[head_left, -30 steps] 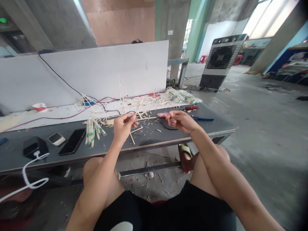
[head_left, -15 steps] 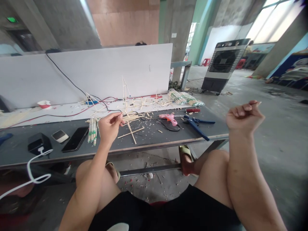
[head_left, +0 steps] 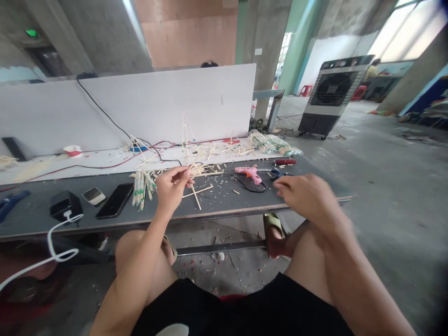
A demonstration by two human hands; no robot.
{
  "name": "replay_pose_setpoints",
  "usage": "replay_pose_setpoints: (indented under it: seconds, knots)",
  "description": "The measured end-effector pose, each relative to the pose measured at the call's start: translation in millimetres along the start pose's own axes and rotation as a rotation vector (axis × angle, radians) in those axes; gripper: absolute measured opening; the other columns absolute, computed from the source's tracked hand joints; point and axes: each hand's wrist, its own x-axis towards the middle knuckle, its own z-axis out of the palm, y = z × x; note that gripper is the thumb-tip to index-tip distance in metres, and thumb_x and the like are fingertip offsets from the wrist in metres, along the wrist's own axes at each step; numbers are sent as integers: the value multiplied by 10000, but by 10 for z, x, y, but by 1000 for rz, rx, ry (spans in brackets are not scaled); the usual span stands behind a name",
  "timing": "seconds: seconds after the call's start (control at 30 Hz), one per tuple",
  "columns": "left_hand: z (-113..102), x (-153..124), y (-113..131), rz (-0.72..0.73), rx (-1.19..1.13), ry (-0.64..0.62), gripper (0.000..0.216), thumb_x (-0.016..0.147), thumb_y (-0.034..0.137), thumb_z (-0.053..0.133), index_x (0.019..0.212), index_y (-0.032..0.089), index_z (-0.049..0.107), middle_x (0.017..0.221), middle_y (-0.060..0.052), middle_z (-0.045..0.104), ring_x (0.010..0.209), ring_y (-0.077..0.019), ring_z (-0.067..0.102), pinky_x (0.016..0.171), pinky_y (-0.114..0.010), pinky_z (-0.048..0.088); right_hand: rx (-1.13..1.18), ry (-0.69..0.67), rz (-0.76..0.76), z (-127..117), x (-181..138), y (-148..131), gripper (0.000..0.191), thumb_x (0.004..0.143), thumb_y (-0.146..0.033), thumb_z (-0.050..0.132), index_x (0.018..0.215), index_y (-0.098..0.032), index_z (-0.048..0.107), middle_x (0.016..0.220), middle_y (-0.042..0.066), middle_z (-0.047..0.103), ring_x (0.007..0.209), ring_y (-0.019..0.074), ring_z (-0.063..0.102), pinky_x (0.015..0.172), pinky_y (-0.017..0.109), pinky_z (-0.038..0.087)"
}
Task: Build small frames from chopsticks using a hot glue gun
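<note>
Thin wooden sticks (head_left: 196,198), joined in a crossed shape, are pinched between the thumb and fingers of my left hand (head_left: 172,186) above the front of the table. My right hand (head_left: 303,196) hovers over the table's right front edge, fingers curled together; whatever they hold, if anything, is hidden. It covers most of a blue-handled tool (head_left: 276,173). Left of it lies a pink glue gun (head_left: 249,173) with a black cord. Behind my left hand are more loose sticks (head_left: 210,171). Bundled sticks in green-marked wrap (head_left: 140,189) lie to its left.
A phone (head_left: 115,200), a small white device (head_left: 94,196) and a black charger block (head_left: 66,205) with a white cable lie at left. Packed sticks (head_left: 275,143) and a red-handled tool (head_left: 285,162) are at back right. A thin stick frame (head_left: 185,133) stands before the white panel (head_left: 168,105).
My right hand has swung left and down from beyond the table's right side to over the blue-handled tool. My left hand keeps its pinch on the sticks. The view has shifted slightly.
</note>
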Motion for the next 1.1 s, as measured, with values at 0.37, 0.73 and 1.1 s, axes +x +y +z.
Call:
replay_pose_setpoints:
  seconds: [0.37,0.73,1.1]
  knots:
    - [423,-150,12,-118,-193,-136,274,854,385,741,967,136,748,675,-43,700,538,-137,656,507,-236,525,1384,-427,12,1209,326,-933,496,715,-291,808,1202,-243,729,1176,74,747,1110,257,691,952,416,561]
    - [411,-126,-38,-146,-277,-56,271,828,388,768,944,146,735,763,-50,707,554,-138,674,475,-227,514,1408,-190,166,1358,366,-1045,337,662,-375,866,928,-190,772,859,46,769,726,167,683,674,298,549]
    - [351,-181,20,198,-14,-101,140,897,296,702,965,179,741,835,-53,729,662,-141,706,562,-235,556,1170,243,-46,898,420,-761,304,912,-488,650,1026,-227,759,889,52,735,809,185,671,747,331,553]
